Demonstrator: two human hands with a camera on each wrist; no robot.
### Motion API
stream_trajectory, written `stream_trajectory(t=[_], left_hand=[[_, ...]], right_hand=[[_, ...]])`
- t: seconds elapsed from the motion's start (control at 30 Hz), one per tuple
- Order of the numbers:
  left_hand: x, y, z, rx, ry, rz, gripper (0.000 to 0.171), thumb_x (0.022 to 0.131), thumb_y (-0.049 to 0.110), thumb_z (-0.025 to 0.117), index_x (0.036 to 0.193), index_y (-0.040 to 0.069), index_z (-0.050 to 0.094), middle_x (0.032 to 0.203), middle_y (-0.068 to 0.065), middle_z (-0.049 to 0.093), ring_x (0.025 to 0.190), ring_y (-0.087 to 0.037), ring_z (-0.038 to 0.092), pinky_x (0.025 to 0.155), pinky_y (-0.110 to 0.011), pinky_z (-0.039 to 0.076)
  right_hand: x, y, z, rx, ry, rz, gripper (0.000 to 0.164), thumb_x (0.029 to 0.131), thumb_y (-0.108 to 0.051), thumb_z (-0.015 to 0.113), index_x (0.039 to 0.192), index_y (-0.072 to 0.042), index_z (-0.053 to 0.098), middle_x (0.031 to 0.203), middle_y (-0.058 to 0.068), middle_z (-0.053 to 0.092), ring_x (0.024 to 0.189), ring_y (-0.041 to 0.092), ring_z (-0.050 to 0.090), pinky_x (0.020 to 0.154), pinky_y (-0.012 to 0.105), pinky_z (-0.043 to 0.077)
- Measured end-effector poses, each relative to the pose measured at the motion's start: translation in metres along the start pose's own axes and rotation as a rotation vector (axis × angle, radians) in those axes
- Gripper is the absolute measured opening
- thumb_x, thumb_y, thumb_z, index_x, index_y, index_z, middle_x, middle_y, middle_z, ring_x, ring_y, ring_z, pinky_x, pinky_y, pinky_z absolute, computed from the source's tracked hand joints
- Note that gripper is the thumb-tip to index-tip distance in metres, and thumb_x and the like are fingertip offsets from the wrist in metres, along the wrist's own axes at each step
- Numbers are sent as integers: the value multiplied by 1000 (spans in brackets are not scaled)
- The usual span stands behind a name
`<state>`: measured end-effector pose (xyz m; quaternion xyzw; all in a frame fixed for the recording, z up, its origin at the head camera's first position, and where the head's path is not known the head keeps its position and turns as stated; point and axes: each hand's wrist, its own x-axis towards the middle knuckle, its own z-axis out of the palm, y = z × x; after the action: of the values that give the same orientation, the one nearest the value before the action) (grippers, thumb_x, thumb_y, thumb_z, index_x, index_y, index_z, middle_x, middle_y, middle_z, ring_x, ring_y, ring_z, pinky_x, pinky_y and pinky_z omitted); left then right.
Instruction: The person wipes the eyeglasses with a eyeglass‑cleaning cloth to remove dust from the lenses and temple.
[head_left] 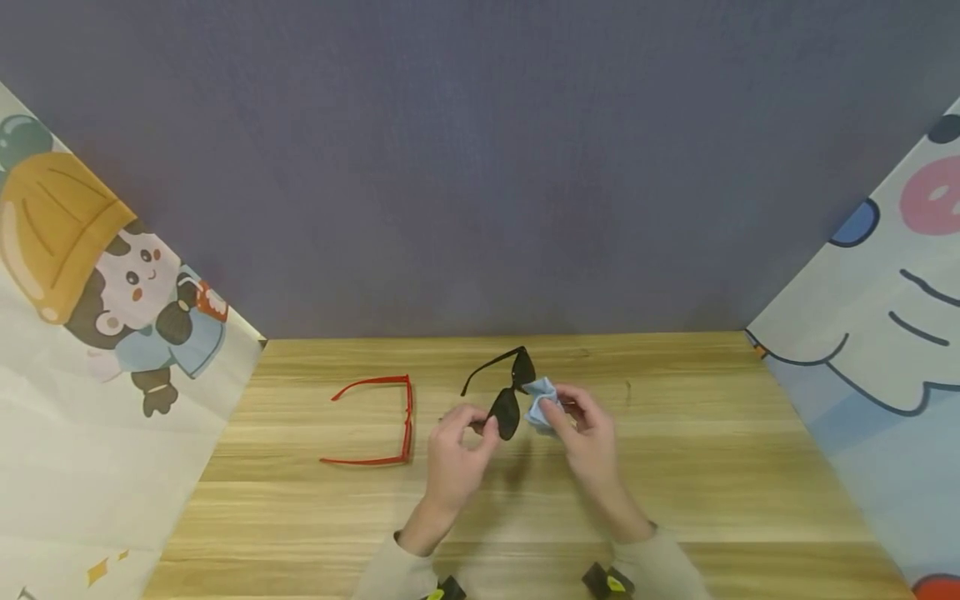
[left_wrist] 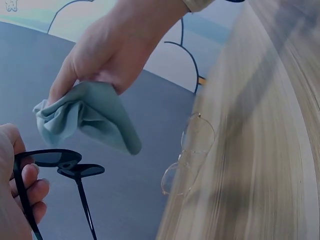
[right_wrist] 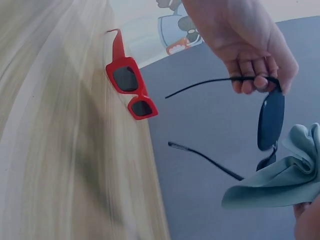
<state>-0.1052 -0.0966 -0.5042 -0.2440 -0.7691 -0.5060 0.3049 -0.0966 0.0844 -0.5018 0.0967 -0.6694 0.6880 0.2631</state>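
My left hand (head_left: 457, 457) pinches a pair of black sunglasses (head_left: 506, 414) near one hinge, thumb and fingers at the frame's near end. The temples are unfolded, and the glasses are off the table. A crumpled light blue cloth (head_left: 542, 406) is gripped between the thumb and fingers of my right hand (head_left: 592, 442). In the head view the cloth overlaps the edge of the far lens; whether it touches cannot be told. From the right wrist, the cloth (right_wrist: 280, 185) hides part of the sunglasses (right_wrist: 271, 120).
Red-framed sunglasses (head_left: 408, 421) with dark lenses lie left of my hands, temples unfolded. Thin wire-rimmed glasses (left_wrist: 180, 159) with clear lenses show on the table in the left wrist view. A grey panel (head_left: 480, 183) stands behind the wooden table (head_left: 712, 467), with cartoon-printed sheets at both sides.
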Motion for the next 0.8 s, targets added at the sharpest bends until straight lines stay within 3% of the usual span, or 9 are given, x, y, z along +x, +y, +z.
stream_trajectory(t=[0.13,0.3,0.4,0.67,0.8], left_hand=[[1,3,-1,-67,-14,-4,12,85,-5,72,85,7,69,79,-3,70,70,-16,65,67,-30,59],[2,6,0,-128,-41,-31,10,88,-3,74,86,6,69,82,-5,70,73,-16,65,69,-29,59],[2,7,1,-153,-57,-36,7,89,-1,73,88,5,69,84,-6,71,76,-16,66,71,-27,59],[4,11,3,-183,-73,32,6,93,1,70,90,6,70,84,-5,70,76,-17,65,69,-28,58],[5,12,3,-183,-67,31,9,92,-2,69,91,6,70,84,-5,70,76,-18,65,70,-27,58]], right_hand=[[1,-1,7,-39,-28,-113,22,84,20,69,105,14,67,103,5,64,96,7,63,87,17,57],[2,-6,13,-92,-62,-174,27,84,18,72,108,10,66,101,17,65,95,7,63,85,18,57],[2,-6,15,-133,-69,-237,28,82,18,74,106,8,67,98,17,66,91,8,62,82,17,56],[1,-9,18,-244,-79,-363,28,78,16,78,101,1,76,100,16,67,89,16,64,77,15,55],[0,-9,20,-246,-92,-440,13,89,1,78,101,4,76,101,20,66,89,24,66,80,15,56]])
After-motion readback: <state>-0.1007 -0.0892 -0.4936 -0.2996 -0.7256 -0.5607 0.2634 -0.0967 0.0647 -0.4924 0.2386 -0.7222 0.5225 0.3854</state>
